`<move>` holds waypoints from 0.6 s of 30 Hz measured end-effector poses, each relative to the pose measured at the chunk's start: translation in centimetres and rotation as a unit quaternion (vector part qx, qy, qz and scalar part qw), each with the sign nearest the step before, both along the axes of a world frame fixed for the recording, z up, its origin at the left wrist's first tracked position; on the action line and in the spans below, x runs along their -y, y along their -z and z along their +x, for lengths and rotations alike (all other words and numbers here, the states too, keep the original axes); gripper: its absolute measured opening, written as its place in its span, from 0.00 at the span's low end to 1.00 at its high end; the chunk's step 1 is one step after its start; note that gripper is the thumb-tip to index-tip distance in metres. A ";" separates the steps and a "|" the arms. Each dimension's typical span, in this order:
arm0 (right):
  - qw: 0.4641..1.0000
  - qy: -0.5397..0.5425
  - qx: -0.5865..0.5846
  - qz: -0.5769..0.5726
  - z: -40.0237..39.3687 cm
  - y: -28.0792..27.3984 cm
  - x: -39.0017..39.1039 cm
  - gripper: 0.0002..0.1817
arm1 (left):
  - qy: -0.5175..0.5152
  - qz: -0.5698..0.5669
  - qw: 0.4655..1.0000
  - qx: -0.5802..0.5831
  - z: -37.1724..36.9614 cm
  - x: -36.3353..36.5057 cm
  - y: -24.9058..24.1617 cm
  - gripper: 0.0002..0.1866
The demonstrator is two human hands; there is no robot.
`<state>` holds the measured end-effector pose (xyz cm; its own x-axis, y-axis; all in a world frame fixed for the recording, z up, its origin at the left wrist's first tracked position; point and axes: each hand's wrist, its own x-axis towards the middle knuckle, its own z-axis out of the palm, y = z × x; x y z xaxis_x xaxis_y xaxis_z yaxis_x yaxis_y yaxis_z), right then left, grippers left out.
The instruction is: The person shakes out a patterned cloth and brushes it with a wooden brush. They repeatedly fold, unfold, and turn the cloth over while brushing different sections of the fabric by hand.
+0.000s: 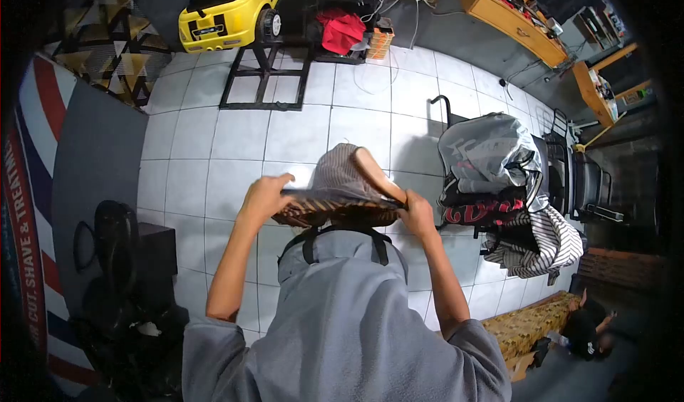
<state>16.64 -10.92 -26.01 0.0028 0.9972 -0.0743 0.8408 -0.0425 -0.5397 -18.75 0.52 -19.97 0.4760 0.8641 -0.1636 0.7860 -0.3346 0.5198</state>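
A striped grey cloth with a wide tan band along one edge is stretched between my two hands in front of my waist. Its lower side shows a dark brown pattern. My left hand pinches the left end, thumb pointing toward the middle. At the right end, my right hand is closed on the cloth where the tan band comes down. The upper part of the fabric bulges up and away from me, above the white tiled floor.
On the right stands a chair draped with a silver-grey cover and a striped cloth. Ahead are a black metal frame and a yellow toy car. A black chair is at left. A person lies at lower right.
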 end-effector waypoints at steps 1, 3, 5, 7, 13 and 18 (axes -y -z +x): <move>0.998 -0.005 -0.042 -0.035 0.3 0.6 0.3 0.14 | 0.015 -0.062 0.997 -0.034 -0.4 0.4 -0.2 0.23; 0.996 0.004 0.004 -0.089 0.2 1.9 1.4 0.13 | 0.084 -0.074 0.994 0.014 -2.1 1.1 2.6 0.19; 0.994 0.014 0.069 -0.086 -0.4 3.4 2.5 0.14 | 0.067 -0.073 0.989 -0.107 -2.4 1.6 4.7 0.15; 0.992 0.081 0.096 -0.015 -1.4 4.6 2.6 0.12 | 0.018 -0.030 0.988 -0.149 -2.4 1.3 6.2 0.13; 0.978 0.192 0.085 -0.014 2.4 8.3 0.1 0.10 | -0.205 0.116 0.971 -0.030 -3.7 -2.6 9.4 0.21; 0.930 0.242 0.038 0.276 4.0 -4.5 -8.1 0.12 | -0.195 0.252 0.936 0.149 -2.9 -8.7 1.3 0.23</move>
